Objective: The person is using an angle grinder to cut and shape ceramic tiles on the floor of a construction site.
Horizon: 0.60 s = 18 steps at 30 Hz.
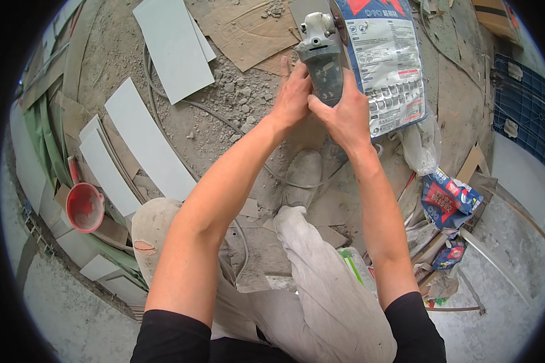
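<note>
At the top centre, my right hand (349,115) is wrapped around the dark body of an angle grinder (322,71). Its pale metal head points away from me, and part of its disc (340,29) shows on the right. My left hand (293,95) is against the grinder's left side, its visible fingers reaching forward. The left thumb and whatever that hand grips are hidden. A grey flat piece (303,11) shows behind the grinder head. Right of the tool lies a large blue, white and red printed bag (389,72).
White tile pieces (173,48) and long strips (145,136) lie left, beside rubble (239,97) and cardboard (248,30). A cable (224,118) crosses the floor near my foot (303,172). A red dipper (85,207) is at far left; crumpled packaging (448,199) and a blue crate (524,106) are right.
</note>
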{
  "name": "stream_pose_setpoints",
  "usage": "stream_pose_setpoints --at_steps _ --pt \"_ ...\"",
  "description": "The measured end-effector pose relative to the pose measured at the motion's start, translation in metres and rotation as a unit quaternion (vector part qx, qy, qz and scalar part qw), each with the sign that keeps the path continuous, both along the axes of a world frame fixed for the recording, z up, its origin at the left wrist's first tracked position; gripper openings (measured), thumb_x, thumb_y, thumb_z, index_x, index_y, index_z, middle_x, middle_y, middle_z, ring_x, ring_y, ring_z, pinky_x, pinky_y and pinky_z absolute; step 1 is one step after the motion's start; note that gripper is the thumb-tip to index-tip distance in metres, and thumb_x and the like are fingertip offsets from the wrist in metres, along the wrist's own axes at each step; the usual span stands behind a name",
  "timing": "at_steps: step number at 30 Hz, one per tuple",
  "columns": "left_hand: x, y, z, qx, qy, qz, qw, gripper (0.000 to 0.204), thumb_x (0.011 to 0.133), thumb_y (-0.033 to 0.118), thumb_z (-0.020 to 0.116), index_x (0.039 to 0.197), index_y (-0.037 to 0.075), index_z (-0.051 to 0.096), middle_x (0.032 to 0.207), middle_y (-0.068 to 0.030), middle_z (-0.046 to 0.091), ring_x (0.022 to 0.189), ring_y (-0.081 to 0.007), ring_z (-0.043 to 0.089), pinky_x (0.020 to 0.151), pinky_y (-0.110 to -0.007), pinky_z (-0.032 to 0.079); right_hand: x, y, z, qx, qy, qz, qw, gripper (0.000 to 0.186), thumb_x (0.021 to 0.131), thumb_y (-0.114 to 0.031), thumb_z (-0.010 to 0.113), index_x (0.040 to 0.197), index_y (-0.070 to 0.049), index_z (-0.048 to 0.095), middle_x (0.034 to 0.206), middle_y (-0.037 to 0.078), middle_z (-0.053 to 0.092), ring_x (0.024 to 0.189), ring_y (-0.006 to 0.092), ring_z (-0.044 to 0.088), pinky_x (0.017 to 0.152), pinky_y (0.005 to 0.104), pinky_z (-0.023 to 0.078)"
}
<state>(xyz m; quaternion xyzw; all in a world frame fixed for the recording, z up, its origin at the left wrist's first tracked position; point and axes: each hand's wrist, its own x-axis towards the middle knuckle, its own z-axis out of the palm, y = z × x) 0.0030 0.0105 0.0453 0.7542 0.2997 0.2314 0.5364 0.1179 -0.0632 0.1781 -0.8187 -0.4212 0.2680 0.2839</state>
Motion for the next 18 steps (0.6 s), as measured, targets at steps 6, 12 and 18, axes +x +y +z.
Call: stream_pose_setpoints --at_steps 6,12,18 --pt "0.0008 -0.0003 -0.0009 0.005 -0.009 -0.006 1.0 0.059 0.113 0.024 0.062 0.171 0.016 0.058 0.169 -0.0137 0.059 0.166 -0.0358 0.05 0.142 -0.069 -0.017 0.0006 -0.0033 0.001 -0.007 0.005 -0.002 1.0 0.068 0.089 -0.028 0.092 0.144 0.001 0.066 0.11 0.019 0.087 0.099 0.0332 0.087 0.09 0.0441 0.067" --pt "-0.0009 -0.0006 -0.004 0.032 -0.016 0.003 0.999 0.054 0.114 0.023 0.061 0.167 0.016 0.063 0.162 -0.0152 0.064 0.162 -0.0365 0.053 0.142 -0.068 -0.018 -0.0021 -0.0081 0.001 0.004 0.004 0.0 1.0 0.067 0.09 -0.028 0.092 0.144 0.002 0.066 0.109 0.019 0.086 0.098 0.0309 0.087 0.09 0.0431 0.067" --pt "-0.0001 -0.0012 -0.0037 -0.01 -0.029 0.014 0.999 0.048 0.116 0.021 0.052 0.161 0.015 0.07 0.153 -0.0167 0.068 0.158 -0.0374 0.055 0.142 -0.07 -0.018 -0.0016 -0.0107 0.002 -0.01 0.018 -0.001 1.0 0.073 0.087 -0.028 0.091 0.145 0.006 0.063 0.111 0.026 0.082 0.101 0.043 0.084 0.09 0.0493 0.066"
